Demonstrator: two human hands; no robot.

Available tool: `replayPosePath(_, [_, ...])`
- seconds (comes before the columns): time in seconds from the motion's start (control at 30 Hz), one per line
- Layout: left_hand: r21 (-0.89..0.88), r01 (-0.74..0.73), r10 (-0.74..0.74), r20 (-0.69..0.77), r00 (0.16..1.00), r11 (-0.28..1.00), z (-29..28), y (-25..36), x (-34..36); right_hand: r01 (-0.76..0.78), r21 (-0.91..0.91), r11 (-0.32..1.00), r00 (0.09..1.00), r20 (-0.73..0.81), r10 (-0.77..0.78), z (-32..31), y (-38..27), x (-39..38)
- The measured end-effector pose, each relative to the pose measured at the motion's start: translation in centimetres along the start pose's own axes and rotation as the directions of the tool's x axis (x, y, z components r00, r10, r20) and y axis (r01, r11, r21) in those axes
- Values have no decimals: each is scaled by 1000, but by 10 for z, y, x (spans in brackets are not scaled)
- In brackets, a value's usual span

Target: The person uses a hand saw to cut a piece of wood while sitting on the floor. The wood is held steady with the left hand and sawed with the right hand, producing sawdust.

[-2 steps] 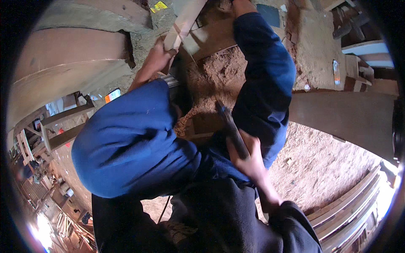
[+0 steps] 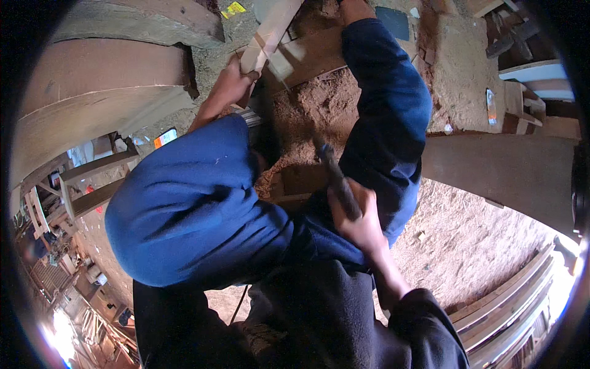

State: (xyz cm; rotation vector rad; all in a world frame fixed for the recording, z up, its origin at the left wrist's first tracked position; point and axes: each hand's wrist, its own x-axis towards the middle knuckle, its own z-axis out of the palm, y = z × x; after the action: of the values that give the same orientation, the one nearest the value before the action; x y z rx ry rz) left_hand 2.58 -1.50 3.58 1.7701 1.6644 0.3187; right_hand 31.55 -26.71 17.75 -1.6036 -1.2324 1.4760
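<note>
At the top middle, a pale length of squared wood (image 2: 278,26) slants away from me. My left hand (image 2: 227,86) grips its near end, fingers wrapped round the side. In my right hand (image 2: 362,216) is the long dark handle of a saw (image 2: 335,174), held closed between my thighs. The saw's thin blade shows nearly edge-on as a faint line, running up and left from the handle to the wood just beyond my left hand. A board (image 2: 313,56) lies under the wood. My bent legs in blue trousers hide part of the floor.
Brown sawdust (image 2: 326,101) is heaped between my legs. Big timber beams (image 2: 104,80) stand at the left, and another wide board (image 2: 498,175) lies at the right. Stacked planks (image 2: 504,307) fill the lower right. A small wooden frame (image 2: 98,178) and scraps are at the left.
My right hand and the saw handle have shifted slightly forward, toward the wood. My left hand and the wood have barely moved.
</note>
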Motion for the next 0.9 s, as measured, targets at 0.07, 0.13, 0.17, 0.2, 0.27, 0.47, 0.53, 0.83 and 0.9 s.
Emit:
replayPosePath(0.07, [42, 47, -48, 17, 999, 998, -3, 7, -1, -28, 23, 999, 1000, 6, 28, 0, -2, 14])
replayPosePath(0.13, [77, 94, -97, 26, 995, 993, -3, 18, -3, -39, 20, 999, 999, -8, 39, -8, -2, -6])
replayPosePath(0.17, [60, 63, -63, 6, 998, 996, -1, 16, 4, -114, -9, 993, 993, 13, 114, -17, -3, -18])
replayPosePath(0.2, [44, 45, -45, -14, 999, 998, -1, 9, 3, -195, -40, 980, 979, 44, 197, -25, -10, -29])
replayPosePath(0.27, [27, 18, -17, -37, 999, 999, -5, -2, -1, -221, -15, 975, 973, 62, 221, -25, -15, -31])
replayPosePath(0.47, [-23, -61, 60, -44, 997, 998, 12, 14, 11, 51, 30, 998, 997, -62, -50, -2, 10, 18])
replayPosePath(0.53, [-14, -117, 114, -124, 986, 993, 11, 2, 1, -28, 2, 1000, 1000, 3, 28, -8, -3, 8])
replayPosePath(0.83, [-74, -66, 61, -74, 995, 995, 7, -17, 7, 0, -33, 999, 999, 38, 2, 4, -4, 23])
replayPosePath(0.9, [-91, -128, 120, -93, 988, 988, 17, -16, 14, -20, -36, 999, 1000, 23, 21, 5, -3, 22])
